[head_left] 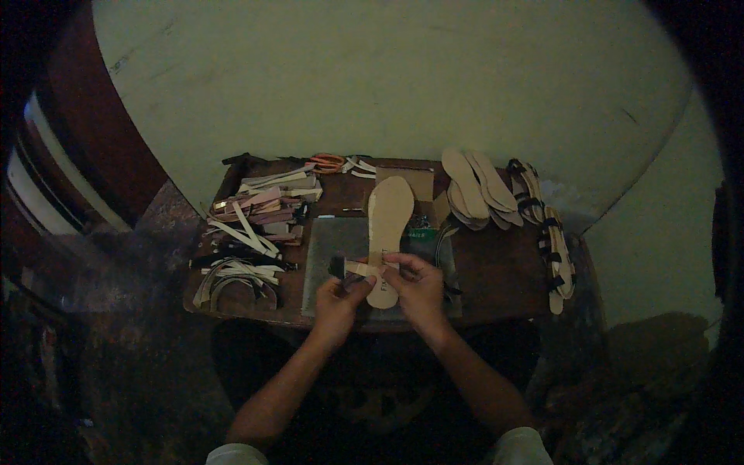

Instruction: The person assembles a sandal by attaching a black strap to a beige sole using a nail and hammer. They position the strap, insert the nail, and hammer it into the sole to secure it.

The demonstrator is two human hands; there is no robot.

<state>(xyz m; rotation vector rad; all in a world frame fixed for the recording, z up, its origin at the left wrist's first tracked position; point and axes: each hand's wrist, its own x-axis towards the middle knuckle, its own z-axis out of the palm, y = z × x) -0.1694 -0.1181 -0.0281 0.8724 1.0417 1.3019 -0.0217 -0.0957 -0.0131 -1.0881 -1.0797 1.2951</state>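
A tan sandal insole (pixel 391 211) stands toe-end away from me over the grey work board, with dark print near its heel. Across its lower part lies a short strap (pixel 358 269), pale on its underside and dark at its left end. My left hand (pixel 339 304) pinches this strap at the insole's left edge, thumb on top. From the right, my right hand (pixel 418 288) grips the insole's edge, its thumb and fingertips close to the strap's inner end. The fingers partly hide where strap and insole meet.
Bundles of cut straps (pixel 267 209) cover the left of the wooden table (pixel 500 271). Orange-handled scissors (pixel 327 163) lie at the back, by an open cardboard box (pixel 418 182). Stacked insoles (pixel 469 190) and strapped sandal pieces (pixel 554 256) sit on the right. A grey board (pixel 333 240) lies centrally.
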